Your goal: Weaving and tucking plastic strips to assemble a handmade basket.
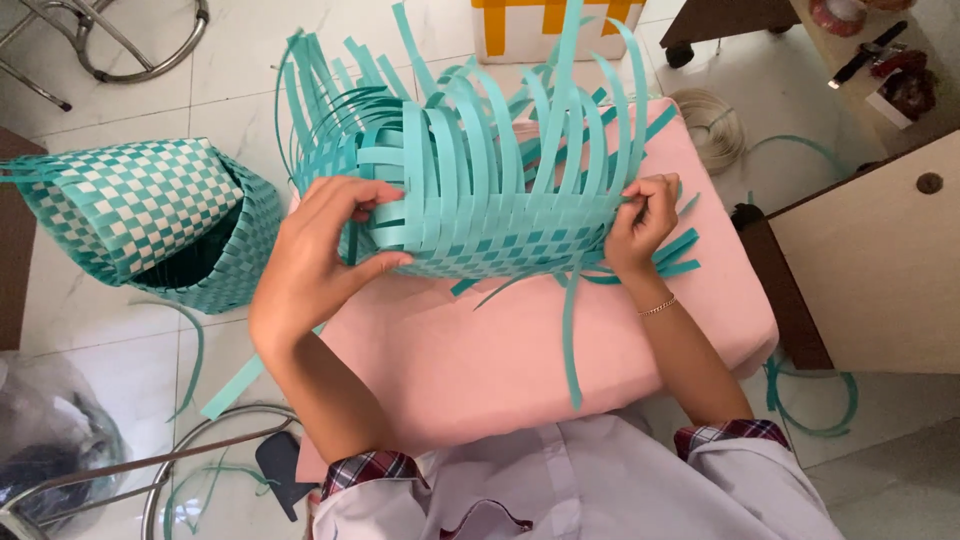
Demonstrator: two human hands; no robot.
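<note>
My left hand [320, 255] pinches a strip, my right hand [640, 225] pinches the edge of the basket [480, 200] — light, springy, slippery — best gripped at its woven base.

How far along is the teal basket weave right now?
Done: the half-woven basket has a woven base and low checkered wall. In hand: left hand and right hand grip its two ends on the pink cushion. Left: the loose upright strips are unwoven; a finished basket sits beside.
</note>
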